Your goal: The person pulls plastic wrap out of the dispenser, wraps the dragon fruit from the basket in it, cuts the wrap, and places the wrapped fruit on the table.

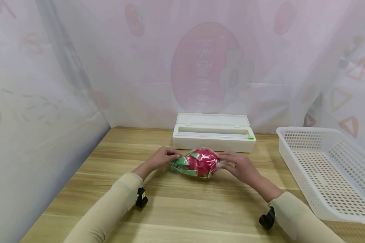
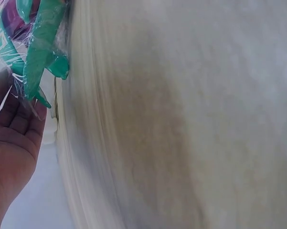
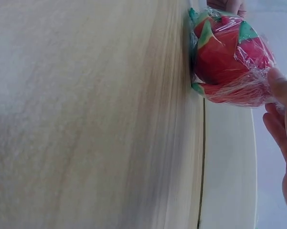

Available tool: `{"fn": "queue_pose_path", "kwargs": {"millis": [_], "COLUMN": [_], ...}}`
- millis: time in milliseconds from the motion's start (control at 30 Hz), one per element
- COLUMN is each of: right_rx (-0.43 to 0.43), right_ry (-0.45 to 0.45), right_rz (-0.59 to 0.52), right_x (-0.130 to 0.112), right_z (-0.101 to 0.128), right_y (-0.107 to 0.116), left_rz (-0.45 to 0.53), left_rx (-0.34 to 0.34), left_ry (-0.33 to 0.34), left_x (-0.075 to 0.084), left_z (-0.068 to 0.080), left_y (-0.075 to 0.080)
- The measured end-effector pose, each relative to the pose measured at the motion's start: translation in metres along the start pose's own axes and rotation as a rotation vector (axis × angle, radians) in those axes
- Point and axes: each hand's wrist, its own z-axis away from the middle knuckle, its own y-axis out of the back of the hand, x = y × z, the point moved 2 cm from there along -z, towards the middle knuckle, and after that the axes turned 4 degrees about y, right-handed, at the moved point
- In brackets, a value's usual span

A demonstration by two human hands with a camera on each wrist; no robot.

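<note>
A red dragon fruit (image 1: 202,162) with green leafy scales lies on its side on the wooden table, covered in shiny clear plastic wrap. My left hand (image 1: 163,158) pinches the wrap at the leafy left end; the left wrist view shows film stretched between thumb and fingers, close to the green tips (image 2: 43,52). At the other end, my right hand (image 1: 238,165) holds the gathered wrap between thumb and fingers. In the right wrist view, the right thumb (image 3: 279,83) presses against the bunched film (image 3: 253,88) at the round red end, with the fingers below it.
Behind the fruit stands a white plastic wrap dispenser box (image 1: 214,141) with its lid raised and a small green slider (image 1: 250,137) on its front edge. A white perforated basket (image 1: 301,179) sits at the right. Printed pale cloth (image 1: 140,84) hangs around the table (image 1: 170,209).
</note>
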Motion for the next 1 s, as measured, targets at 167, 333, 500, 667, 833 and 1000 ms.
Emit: {"fn": "queue_pose_path", "kwargs": {"millis": [167, 333, 500, 667, 833, 1000], "right_rx": [-0.008, -0.005, -0.025, -0.05, 0.0, 0.051], "right_ry": [-0.142, -0.292, -0.509, -0.73, -0.877, -0.921], "right_rz": [-0.086, -0.211, -0.377, -0.554, -0.697, -0.66], "right_x": [0.004, 0.005, 0.005, 0.006, 0.007, 0.003], "right_z": [-0.001, -0.002, -0.004, -0.003, -0.003, -0.005], "right_y": [0.001, 0.003, 0.004, 0.004, 0.001, -0.002], "left_rz": [0.008, 0.035, 0.021, -0.001, -0.015, -0.027], "left_rx": [-0.029, -0.08, -0.097, -0.099, -0.091, -0.071], "left_ry": [-0.002, -0.002, 0.019, 0.01, 0.004, 0.004], "left_x": [0.004, 0.006, 0.006, 0.008, 0.011, 0.011], "left_z": [-0.002, -0.003, -0.004, -0.004, -0.004, -0.004], "left_y": [-0.005, -0.01, -0.013, -0.015, -0.017, -0.017]}}
